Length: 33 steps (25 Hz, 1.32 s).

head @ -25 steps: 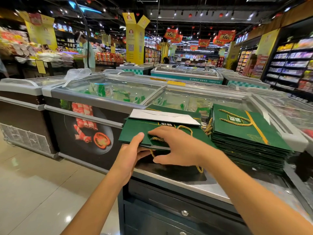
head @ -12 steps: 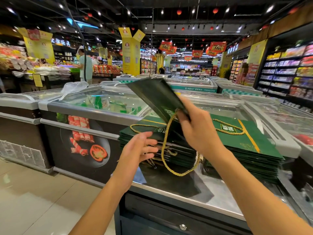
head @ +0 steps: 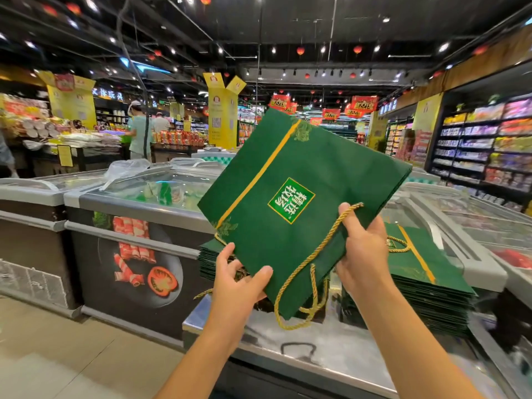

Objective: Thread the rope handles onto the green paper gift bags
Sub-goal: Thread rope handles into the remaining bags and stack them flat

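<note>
Green gift bag (head: 290,180) held flat and tilted in the air above the tabletop (head: 331,349). Left hand (head: 239,280) pinches its lower corner; right hand (head: 362,251) clamps its edge with the gold rope handle (head: 299,272) looping below. Bag stack (head: 426,286) lies behind on the right

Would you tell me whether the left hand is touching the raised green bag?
Touching: the head view shows the left hand pinching the green bag's lower corner.
</note>
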Motion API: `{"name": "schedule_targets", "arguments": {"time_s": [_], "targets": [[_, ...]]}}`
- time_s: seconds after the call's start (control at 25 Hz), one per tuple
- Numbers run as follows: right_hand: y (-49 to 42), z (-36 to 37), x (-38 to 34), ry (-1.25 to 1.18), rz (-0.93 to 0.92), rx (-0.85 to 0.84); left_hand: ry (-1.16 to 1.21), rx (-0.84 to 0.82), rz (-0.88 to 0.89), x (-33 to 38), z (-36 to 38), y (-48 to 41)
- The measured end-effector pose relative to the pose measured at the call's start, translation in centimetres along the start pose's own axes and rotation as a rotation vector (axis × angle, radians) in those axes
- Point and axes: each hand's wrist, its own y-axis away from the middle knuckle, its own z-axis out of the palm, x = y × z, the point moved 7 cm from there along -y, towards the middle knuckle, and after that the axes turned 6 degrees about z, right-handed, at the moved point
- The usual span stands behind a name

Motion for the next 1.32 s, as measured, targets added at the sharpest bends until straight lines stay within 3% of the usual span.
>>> {"name": "schedule_targets", "arguments": {"time_s": [0.24,0.36,0.44,0.6,0.84,1.08,1.32], "targets": [[-0.1,-1.8,-0.4,0.169,0.064,-0.134,0.032,0.077,0.126,1.5,-2.4,-1.1],[-1.3,-4.5,-2.3,0.118,0.089,-0.116,0.004,0.065,0.166,2.5,-4.3,-2.8],[-2.1,-5.8,-3.4,0.276,0.072,-0.089,-0.04,0.035,0.169,3.3,-4.7,-4.1],[-3.2,-7.3,-4.3,0.902,0.065,-0.112,-0.265,-0.081,0.222,5.1,-2.4,-6.4],[-4.4,-10.8,-8.6,1.339,0.002,0.017,-0.583,-0.402,0.208,5.3,6.3,-9.4],[-4.1,-17.2,-12.8,1.545,0.012,0.16,-0.717,-0.613,0.19,2.2,15.7,-10.1],[-2.9,-21.4,-13.0,1.591,0.071,0.182,-0.759,-0.698,0.126,-2.9,18.8,-10.0]]}}
